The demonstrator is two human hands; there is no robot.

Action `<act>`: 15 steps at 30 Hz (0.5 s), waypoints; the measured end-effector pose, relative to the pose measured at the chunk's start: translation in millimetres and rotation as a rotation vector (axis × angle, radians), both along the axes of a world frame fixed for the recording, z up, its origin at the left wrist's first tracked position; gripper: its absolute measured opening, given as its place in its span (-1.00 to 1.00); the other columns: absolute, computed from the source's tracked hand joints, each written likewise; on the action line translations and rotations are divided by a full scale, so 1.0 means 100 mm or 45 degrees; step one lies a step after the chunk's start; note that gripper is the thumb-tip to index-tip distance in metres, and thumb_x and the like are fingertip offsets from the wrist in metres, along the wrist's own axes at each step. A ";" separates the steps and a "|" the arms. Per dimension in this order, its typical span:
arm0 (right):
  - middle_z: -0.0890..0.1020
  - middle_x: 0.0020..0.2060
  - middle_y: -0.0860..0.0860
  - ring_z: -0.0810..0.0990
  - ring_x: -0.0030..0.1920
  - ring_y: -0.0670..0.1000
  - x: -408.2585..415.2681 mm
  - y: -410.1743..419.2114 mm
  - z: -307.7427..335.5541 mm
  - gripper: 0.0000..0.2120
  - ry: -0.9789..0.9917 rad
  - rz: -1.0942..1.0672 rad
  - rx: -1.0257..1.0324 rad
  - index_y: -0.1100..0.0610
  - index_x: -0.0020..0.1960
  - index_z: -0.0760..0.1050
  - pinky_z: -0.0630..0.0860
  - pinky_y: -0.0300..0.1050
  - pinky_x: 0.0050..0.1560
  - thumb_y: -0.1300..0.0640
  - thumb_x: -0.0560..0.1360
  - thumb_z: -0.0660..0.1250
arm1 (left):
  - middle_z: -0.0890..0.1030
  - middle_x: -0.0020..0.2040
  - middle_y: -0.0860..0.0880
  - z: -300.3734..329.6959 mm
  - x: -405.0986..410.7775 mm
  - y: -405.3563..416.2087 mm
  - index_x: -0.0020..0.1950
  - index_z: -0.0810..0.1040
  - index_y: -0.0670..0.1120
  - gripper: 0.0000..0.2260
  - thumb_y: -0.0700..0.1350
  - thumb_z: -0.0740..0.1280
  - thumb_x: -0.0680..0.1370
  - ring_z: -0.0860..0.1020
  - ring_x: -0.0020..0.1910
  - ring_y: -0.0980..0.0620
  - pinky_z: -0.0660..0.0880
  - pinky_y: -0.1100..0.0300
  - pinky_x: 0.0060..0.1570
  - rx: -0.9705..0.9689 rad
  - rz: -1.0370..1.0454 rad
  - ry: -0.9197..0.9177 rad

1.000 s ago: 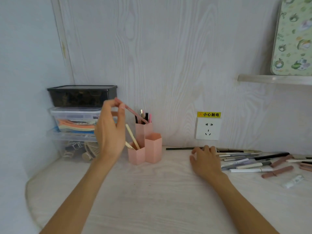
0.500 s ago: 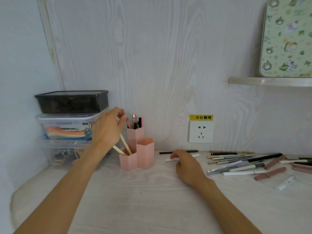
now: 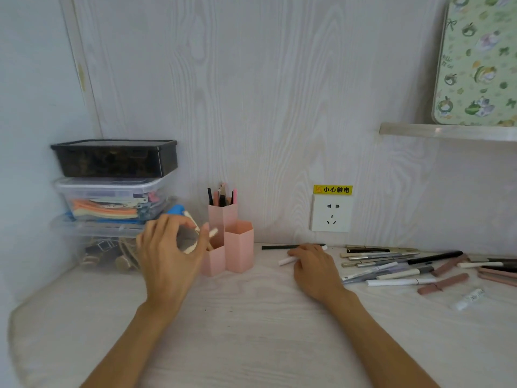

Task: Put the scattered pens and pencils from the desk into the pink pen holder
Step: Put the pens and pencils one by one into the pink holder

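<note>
Left hand (image 3: 167, 256) hovers spread and empty just left of the pink pen holder (image 3: 237, 247); right hand (image 3: 314, 266) pinches a white pen (image 3: 286, 260) on the desk (image 3: 251, 331).

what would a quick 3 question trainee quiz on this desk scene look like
1. True or false: the right hand lies on a white pen.
2. Which compartment of the pink pen holder shows nothing sticking out: A tall back, B middle right, C low front?
3. Fill in: the loose pens lie to the ___ of the holder.

Key: 1 true. 2 B. 3 right. The left hand, fingers loosely curved and holding nothing, is beside the low compartment.
</note>
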State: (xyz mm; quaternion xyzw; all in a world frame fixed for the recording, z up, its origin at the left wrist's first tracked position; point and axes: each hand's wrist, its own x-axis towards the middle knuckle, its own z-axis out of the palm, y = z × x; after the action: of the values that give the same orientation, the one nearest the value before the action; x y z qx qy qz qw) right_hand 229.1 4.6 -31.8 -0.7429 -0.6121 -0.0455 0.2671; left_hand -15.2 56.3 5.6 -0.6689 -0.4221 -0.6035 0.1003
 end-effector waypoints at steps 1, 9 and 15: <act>0.53 0.20 0.00 0.40 0.25 0.04 0.00 0.00 0.00 -0.68 0.004 -0.014 0.005 0.05 0.23 0.49 0.31 -0.06 0.22 0.21 0.52 0.15 | 0.53 -0.28 -0.01 -0.01 -0.03 -0.02 -0.24 0.49 -0.12 -0.74 0.04 0.45 0.42 0.44 -0.26 -0.02 0.33 0.14 -0.23 -0.017 -0.030 -0.054; 0.57 0.02 0.02 0.45 0.10 0.06 0.00 -0.02 0.03 -0.84 0.013 -0.052 0.041 0.04 0.07 0.54 0.36 -0.07 0.04 0.11 0.52 0.25 | 0.47 -0.50 0.10 -0.11 -0.07 -0.01 -0.42 0.50 -0.02 -0.66 0.10 0.33 0.51 0.44 -0.46 0.09 0.26 0.24 -0.44 -0.551 0.040 0.050; 0.60 -0.04 -0.01 0.48 0.04 0.04 -0.02 -0.04 0.05 -0.86 0.003 -0.030 0.086 0.02 0.04 0.55 0.34 -0.10 0.02 0.11 0.51 0.26 | 0.54 -0.33 0.10 -0.16 -0.09 0.05 -0.21 0.59 0.02 -0.79 0.04 0.26 0.56 0.51 -0.32 0.07 0.30 0.26 -0.42 -0.638 -0.027 0.127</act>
State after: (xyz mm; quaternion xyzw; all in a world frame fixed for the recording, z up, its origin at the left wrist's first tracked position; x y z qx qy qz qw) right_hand 227.1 1.0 -26.7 -0.7407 -0.6012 -0.0681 0.2922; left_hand -24.0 61.6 -10.4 -0.7062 -0.5462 -0.4473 -0.0542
